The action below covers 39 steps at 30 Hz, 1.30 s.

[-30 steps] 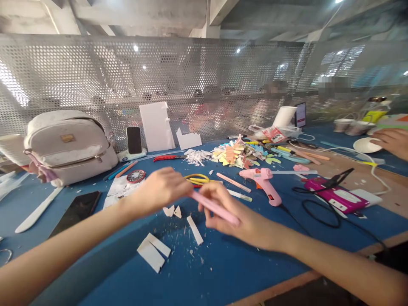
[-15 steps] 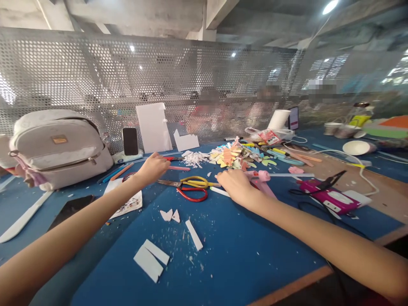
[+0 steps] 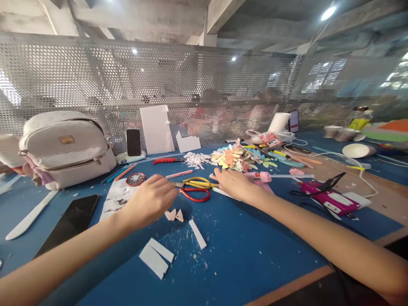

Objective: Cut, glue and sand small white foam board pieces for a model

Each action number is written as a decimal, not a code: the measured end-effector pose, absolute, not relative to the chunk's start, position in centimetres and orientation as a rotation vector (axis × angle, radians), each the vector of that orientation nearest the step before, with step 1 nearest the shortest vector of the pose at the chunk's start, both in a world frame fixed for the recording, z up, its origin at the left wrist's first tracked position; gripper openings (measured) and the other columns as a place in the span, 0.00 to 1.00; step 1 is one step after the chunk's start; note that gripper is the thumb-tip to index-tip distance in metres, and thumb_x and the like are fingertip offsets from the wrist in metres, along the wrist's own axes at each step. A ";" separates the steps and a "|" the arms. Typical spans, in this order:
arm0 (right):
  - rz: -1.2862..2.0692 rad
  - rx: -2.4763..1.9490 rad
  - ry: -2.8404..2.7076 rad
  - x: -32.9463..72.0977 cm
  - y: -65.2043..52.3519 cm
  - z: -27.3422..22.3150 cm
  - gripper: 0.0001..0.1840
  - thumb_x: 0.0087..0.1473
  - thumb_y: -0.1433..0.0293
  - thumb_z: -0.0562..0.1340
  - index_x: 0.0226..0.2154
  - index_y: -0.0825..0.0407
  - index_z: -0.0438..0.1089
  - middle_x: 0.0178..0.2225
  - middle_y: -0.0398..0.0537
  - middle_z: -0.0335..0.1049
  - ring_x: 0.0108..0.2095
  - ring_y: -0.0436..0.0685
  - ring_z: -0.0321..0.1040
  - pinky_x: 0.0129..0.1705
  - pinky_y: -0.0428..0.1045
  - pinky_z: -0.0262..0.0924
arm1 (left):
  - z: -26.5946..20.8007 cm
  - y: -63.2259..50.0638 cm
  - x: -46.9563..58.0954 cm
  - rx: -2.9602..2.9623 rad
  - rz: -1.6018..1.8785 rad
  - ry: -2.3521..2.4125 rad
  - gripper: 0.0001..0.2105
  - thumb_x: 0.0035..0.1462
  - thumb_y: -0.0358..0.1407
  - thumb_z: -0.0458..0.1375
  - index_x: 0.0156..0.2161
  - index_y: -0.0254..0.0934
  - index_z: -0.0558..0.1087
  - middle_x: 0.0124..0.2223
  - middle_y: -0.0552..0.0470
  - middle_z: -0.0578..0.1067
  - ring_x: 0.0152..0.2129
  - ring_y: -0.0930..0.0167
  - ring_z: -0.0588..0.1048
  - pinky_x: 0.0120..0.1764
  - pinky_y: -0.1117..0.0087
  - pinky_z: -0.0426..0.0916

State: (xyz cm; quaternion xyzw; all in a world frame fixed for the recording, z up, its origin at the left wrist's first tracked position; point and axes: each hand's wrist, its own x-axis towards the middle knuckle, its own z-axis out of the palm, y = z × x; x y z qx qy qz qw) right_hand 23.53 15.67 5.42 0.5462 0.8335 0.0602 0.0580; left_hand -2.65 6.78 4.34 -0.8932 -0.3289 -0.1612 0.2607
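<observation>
My left hand (image 3: 153,197) is over the table, back up, with its fingers bent together beside the scissors' blades; its fingertips are hidden. The scissors (image 3: 195,194) lie on the blue mat with one yellow and one red handle. My right hand (image 3: 232,182) is in front of the foam pieces, fingers bent and close together, a small pale bit showing at their tips. Right behind its wrist lies a pink glue gun (image 3: 264,178). A pile of coloured foam cutouts (image 3: 234,156) and some white scraps (image 3: 196,159) are beyond the hands. A red-handled cutter (image 3: 165,160) lies behind my left hand.
Cut white board pieces (image 3: 154,257), a white strip (image 3: 197,233) and pinkish scraps (image 3: 174,215) lie near me. Left are a backpack (image 3: 66,148), a dark phone (image 3: 72,219) and a white plastic knife (image 3: 32,216). Right is a magenta power strip (image 3: 330,197) with cables.
My left hand has moved back toward me, away from the red-handled cutter, which now shows fully. My right hand has barely moved. The view has shifted slightly.
</observation>
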 end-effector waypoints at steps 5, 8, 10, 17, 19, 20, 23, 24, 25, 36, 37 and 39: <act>-0.118 1.551 2.843 22.9 14.1 6.0 0.17 0.66 0.65 0.61 0.54 0.54 0.67 0.53 0.54 0.69 0.50 0.62 0.70 0.52 0.62 0.67 | 4.6 0.6 0.3 -2.471 -0.498 -0.616 0.13 0.68 0.30 0.46 0.40 0.37 0.74 0.33 0.49 0.78 0.28 0.69 0.74 0.40 0.63 0.71; -0.488 1.365 3.022 22.7 13.2 5.8 0.15 0.70 0.68 0.54 0.55 0.51 0.68 0.53 0.53 0.71 0.53 0.60 0.68 0.55 0.57 0.62 | 4.9 -1.7 1.6 -2.513 -0.555 -0.505 0.15 0.68 0.29 0.45 0.40 0.35 0.75 0.34 0.49 0.79 0.28 0.69 0.75 0.41 0.63 0.72; -0.796 1.256 3.044 22.6 13.0 5.3 0.17 0.71 0.65 0.51 0.54 0.49 0.70 0.45 0.50 0.75 0.46 0.57 0.71 0.47 0.50 0.63 | 5.0 -2.5 2.0 -2.544 -0.565 -0.467 0.16 0.68 0.27 0.44 0.40 0.34 0.76 0.34 0.51 0.79 0.27 0.70 0.75 0.42 0.64 0.73; -1.790 1.106 2.755 22.5 13.5 3.4 0.29 0.64 0.48 0.56 0.54 0.55 0.66 0.20 0.37 0.60 0.19 0.47 0.52 0.19 0.43 0.45 | 4.5 -2.4 2.5 -2.605 -0.626 -0.460 0.14 0.68 0.26 0.46 0.39 0.31 0.74 0.32 0.50 0.78 0.26 0.69 0.74 0.40 0.64 0.70; -2.013 1.087 2.653 22.6 13.6 3.4 0.28 0.62 0.48 0.59 0.50 0.55 0.67 0.25 0.40 0.63 0.20 0.46 0.52 0.18 0.43 0.42 | 4.3 -2.0 2.5 -2.700 -0.638 -0.506 0.13 0.68 0.27 0.46 0.39 0.32 0.73 0.30 0.50 0.76 0.25 0.69 0.71 0.36 0.64 0.68; -2.123 1.070 2.601 22.6 13.7 3.4 0.26 0.62 0.49 0.59 0.47 0.55 0.68 0.27 0.42 0.63 0.20 0.45 0.51 0.19 0.43 0.43 | 4.2 -1.7 2.4 -2.786 -0.658 -0.567 0.13 0.67 0.27 0.46 0.39 0.32 0.73 0.30 0.50 0.76 0.25 0.69 0.70 0.35 0.64 0.67; -2.419 1.005 2.464 22.7 13.8 3.2 0.20 0.63 0.52 0.60 0.41 0.54 0.66 0.29 0.42 0.60 0.23 0.46 0.52 0.22 0.43 0.51 | 4.2 -0.5 1.9 -3.028 -0.797 -0.889 0.11 0.66 0.27 0.47 0.42 0.37 0.72 0.35 0.52 0.77 0.30 0.69 0.71 0.36 0.66 0.64; -2.495 0.987 2.429 22.7 13.9 3.1 0.19 0.63 0.54 0.60 0.40 0.53 0.64 0.29 0.41 0.59 0.23 0.46 0.52 0.23 0.43 0.53 | 4.3 -0.1 1.7 -3.061 -0.852 -0.996 0.11 0.66 0.27 0.47 0.42 0.38 0.72 0.36 0.53 0.78 0.32 0.69 0.72 0.37 0.67 0.64; -2.555 0.972 2.398 22.8 13.9 3.0 0.18 0.63 0.54 0.61 0.39 0.53 0.63 0.29 0.40 0.56 0.23 0.46 0.51 0.23 0.43 0.53 | 4.4 0.3 1.5 -3.069 -0.902 -1.086 0.11 0.66 0.27 0.47 0.43 0.39 0.72 0.37 0.54 0.78 0.33 0.70 0.72 0.38 0.68 0.65; -2.548 0.917 2.377 23.6 13.4 2.3 0.17 0.64 0.53 0.60 0.38 0.50 0.63 0.27 0.37 0.58 0.18 0.42 0.53 0.16 0.40 0.44 | 4.3 -2.0 3.5 -3.230 -1.092 -0.890 0.12 0.67 0.27 0.48 0.41 0.39 0.73 0.37 0.57 0.80 0.34 0.76 0.77 0.42 0.76 0.68; -2.542 0.915 2.412 23.6 13.6 2.2 0.18 0.64 0.52 0.60 0.38 0.51 0.63 0.29 0.39 0.62 0.21 0.45 0.60 0.20 0.41 0.53 | 4.0 -2.1 3.7 -3.214 -1.049 -0.779 0.12 0.69 0.29 0.47 0.40 0.38 0.73 0.35 0.56 0.80 0.33 0.76 0.77 0.40 0.75 0.68; -2.520 0.904 2.508 23.4 13.9 2.2 0.19 0.63 0.52 0.60 0.37 0.52 0.65 0.32 0.43 0.66 0.30 0.50 0.69 0.31 0.46 0.65 | 3.5 -2.1 4.0 -3.148 -0.936 -0.643 0.15 0.72 0.34 0.44 0.38 0.36 0.72 0.33 0.55 0.79 0.30 0.75 0.75 0.37 0.73 0.67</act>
